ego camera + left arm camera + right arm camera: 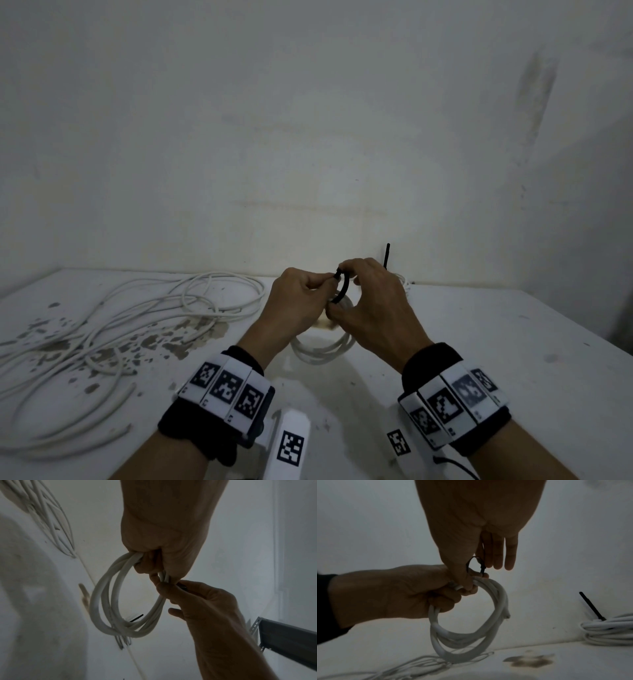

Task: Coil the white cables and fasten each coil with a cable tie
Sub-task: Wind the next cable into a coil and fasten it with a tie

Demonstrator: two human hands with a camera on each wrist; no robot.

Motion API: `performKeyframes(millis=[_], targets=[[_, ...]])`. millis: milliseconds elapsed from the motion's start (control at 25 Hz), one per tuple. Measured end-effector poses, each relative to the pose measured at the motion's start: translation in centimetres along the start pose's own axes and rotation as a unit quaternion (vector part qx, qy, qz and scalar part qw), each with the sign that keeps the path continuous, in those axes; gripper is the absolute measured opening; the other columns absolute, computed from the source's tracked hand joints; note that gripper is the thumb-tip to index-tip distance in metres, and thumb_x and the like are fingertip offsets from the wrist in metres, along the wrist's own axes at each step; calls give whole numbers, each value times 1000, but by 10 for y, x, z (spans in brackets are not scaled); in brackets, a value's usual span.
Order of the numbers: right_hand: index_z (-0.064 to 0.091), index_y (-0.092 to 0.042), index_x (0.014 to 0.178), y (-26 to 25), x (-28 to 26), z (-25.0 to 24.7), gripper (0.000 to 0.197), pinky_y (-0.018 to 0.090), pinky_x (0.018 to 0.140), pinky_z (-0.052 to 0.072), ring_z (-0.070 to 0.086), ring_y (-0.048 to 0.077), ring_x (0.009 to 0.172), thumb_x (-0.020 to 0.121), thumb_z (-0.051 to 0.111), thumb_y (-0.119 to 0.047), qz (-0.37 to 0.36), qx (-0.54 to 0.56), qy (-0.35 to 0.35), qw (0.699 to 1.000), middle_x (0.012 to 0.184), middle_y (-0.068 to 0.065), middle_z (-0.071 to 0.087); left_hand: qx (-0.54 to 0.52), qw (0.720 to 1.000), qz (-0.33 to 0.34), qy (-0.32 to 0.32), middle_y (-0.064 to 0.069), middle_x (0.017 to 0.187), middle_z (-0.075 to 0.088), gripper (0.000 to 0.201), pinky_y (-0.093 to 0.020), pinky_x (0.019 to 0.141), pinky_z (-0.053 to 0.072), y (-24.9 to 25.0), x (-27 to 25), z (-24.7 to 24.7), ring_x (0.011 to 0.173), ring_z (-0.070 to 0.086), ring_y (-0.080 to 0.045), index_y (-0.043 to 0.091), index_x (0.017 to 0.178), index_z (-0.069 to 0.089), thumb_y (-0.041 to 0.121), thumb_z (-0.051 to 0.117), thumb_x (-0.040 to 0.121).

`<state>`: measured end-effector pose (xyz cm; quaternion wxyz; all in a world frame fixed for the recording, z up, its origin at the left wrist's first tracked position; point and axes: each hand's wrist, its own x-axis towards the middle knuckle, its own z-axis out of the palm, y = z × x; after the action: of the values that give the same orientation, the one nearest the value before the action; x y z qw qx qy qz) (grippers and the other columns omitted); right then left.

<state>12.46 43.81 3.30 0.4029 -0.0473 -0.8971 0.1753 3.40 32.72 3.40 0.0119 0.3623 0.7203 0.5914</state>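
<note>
Your left hand (pixel 399 593) grips coil (pixel 471 626) hanging below its fingers | right hand (pixel 373 308) pinches cable tie (pixel 342 287) looped above them | risk: tie tip slips out, loops spring loose

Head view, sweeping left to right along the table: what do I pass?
Loose white cables → left hand → black cable tie → right hand → tied coil with its tie tail upright by the wall.
</note>
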Motion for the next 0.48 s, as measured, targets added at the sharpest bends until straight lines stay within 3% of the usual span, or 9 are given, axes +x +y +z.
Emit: performKeyframes(millis=[80,240,320,400,480], targets=[[66,-13,106,-1,1,0,40,15,73,40,53,3,83,70,84,-19,3,35,22,999,96,-6,63,12,1000,12,5,15,74,74,18,-29,73,57,4,-1,-1,77,71,-11,34,88,78,29,62,94],[67,-14,91,2,-2,2,27,10,68,41,57,4,76,71,84,-16,-21,44,73,996,86,-6,66,-15,1000,4,-5,12,75,75,24,-23,54,48,8,-2,0,62,66,-5,28,88,80,31,58,96],[66,-14,89,3,-4,3,24,16,68,46,60,9,76,72,83,-15,-35,44,97,994,83,-5,66,-19,1000,-4,-15,9,69,72,33,-23,58,44,7,0,1,57,61,-11,24,87,79,42,54,98],[67,-14,89,3,-4,3,23,23,69,49,61,12,78,73,84,-15,-46,40,117,991,84,-5,66,-20,999,-7,-26,11,53,58,42,-27,58,41,5,2,2,49,49,-8,26,86,78,53,47,97],[69,-14,92,3,-4,4,25,22,72,49,60,12,83,73,85,-15,-56,29,133,989,89,-4,66,-25,999,-13,-29,11,49,54,51,-26,61,41,4,2,3,47,48,-4,27,81,77,60,41,96]])
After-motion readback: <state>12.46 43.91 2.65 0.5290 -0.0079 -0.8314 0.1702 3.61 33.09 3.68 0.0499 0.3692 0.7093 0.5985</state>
